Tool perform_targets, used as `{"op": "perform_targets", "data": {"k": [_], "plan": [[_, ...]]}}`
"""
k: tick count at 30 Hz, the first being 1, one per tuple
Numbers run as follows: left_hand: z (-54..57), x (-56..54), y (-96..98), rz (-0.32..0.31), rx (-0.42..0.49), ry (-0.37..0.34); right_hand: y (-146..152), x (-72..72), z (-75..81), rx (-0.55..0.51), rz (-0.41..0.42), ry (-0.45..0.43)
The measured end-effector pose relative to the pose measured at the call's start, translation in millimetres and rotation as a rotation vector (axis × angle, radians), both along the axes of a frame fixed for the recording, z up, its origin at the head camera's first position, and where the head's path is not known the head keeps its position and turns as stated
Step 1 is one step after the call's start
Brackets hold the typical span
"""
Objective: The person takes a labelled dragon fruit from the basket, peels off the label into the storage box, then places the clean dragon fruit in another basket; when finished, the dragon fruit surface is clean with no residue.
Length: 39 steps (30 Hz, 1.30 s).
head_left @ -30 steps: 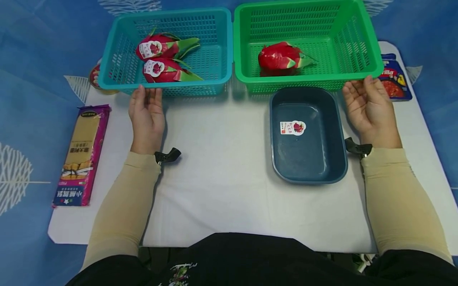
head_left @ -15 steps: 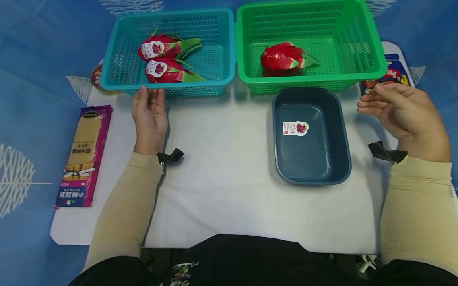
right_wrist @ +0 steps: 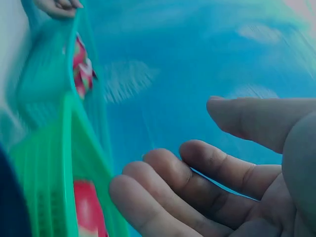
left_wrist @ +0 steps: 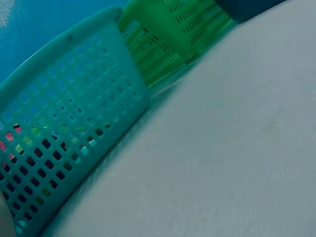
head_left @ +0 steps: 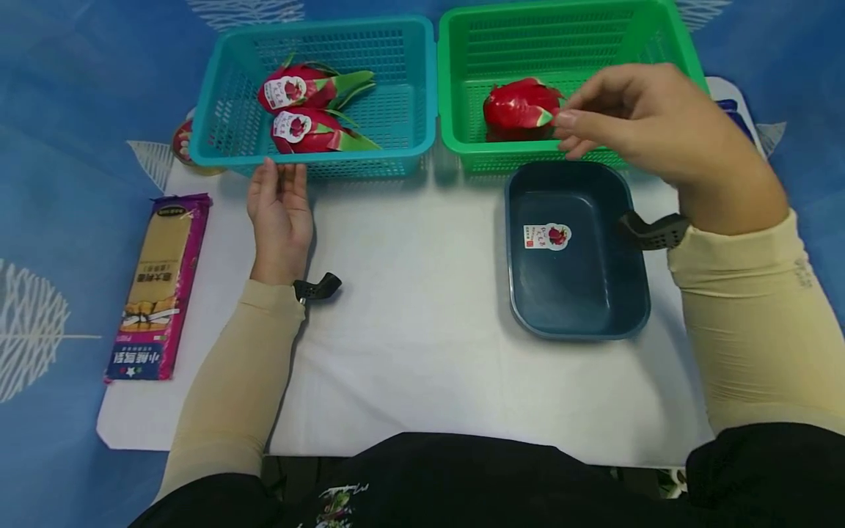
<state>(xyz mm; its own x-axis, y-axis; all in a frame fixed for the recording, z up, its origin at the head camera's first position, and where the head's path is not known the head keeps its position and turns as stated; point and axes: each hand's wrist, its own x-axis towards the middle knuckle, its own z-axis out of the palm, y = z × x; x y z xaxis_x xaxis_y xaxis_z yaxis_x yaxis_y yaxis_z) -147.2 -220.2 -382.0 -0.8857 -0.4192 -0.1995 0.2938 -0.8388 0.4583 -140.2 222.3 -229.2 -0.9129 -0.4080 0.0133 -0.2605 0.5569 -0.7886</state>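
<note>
Two red dragon fruits [head_left: 310, 132] with white stickers lie in the blue basket [head_left: 396, 155]. My left hand [head_left: 282, 220] touches that basket's front just under the rim, palm upward; its fingertips are partly hidden. In the green basket [head_left: 475, 150] lies another dragon fruit [head_left: 518, 106]; no sticker shows on it. Above this basket's front rim hangs my right hand [head_left: 653, 132], fingertips close to the fruit's leafy end. The right wrist view shows its thumb apart from its loosely bent fingers [right_wrist: 148, 192], with nothing between them. A dragon fruit label [head_left: 548, 237] lies inside the dark blue tub [head_left: 577, 334].
A pasta packet [head_left: 155, 293] lies at the table's left. Behind the blue basket's left end a round tin [head_left: 183, 143] partly shows. A blue package [head_left: 736, 114] at the right is mostly hidden by my right arm. White cloth [head_left: 422, 352] covers the table.
My right hand left the green basket's right front corner, drew back to the right, then swung left over that basket toward the fruit. My left hand stays at the blue basket.
</note>
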Motion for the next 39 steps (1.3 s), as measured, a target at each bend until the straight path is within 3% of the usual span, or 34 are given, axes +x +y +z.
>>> {"op": "perform_targets", "data": {"k": [8,15,18,23,26,29,36,39], "plan": [[-1.8,-1.6,-0.8,0.001,-0.019,0.008,-100,-39.1,13.0,0.186,0.258,0.085],[-6.3,2.0,-1.5,-0.011,-0.015,0.011,-166,-85.0,-3.0,0.324,0.345,0.083],[-6.0,2.1,-2.6,-0.015,-0.003,0.009,-191,-104.4,-11.7,0.385,0.379,0.048],[-6.1,-1.8,-1.3,-0.009,0.002,0.024,-232,-130.2,-26.4,0.458,0.386,-0.122],[-9.3,-3.4,3.2,-0.013,-0.007,0.035,-251,-139.0,-37.1,0.501,0.363,-0.196],[-12.0,-2.9,9.1,-0.02,-0.012,0.042,-266,-142.9,-46.9,0.556,0.336,-0.192],[-8.6,-0.9,12.3,-0.034,-0.024,0.041,-290,-142.1,-57.2,0.772,0.378,-0.059],[-7.7,-1.0,12.7,-0.039,-0.028,0.048,-292,-139.5,-62.5,0.759,0.347,-0.017]]}}
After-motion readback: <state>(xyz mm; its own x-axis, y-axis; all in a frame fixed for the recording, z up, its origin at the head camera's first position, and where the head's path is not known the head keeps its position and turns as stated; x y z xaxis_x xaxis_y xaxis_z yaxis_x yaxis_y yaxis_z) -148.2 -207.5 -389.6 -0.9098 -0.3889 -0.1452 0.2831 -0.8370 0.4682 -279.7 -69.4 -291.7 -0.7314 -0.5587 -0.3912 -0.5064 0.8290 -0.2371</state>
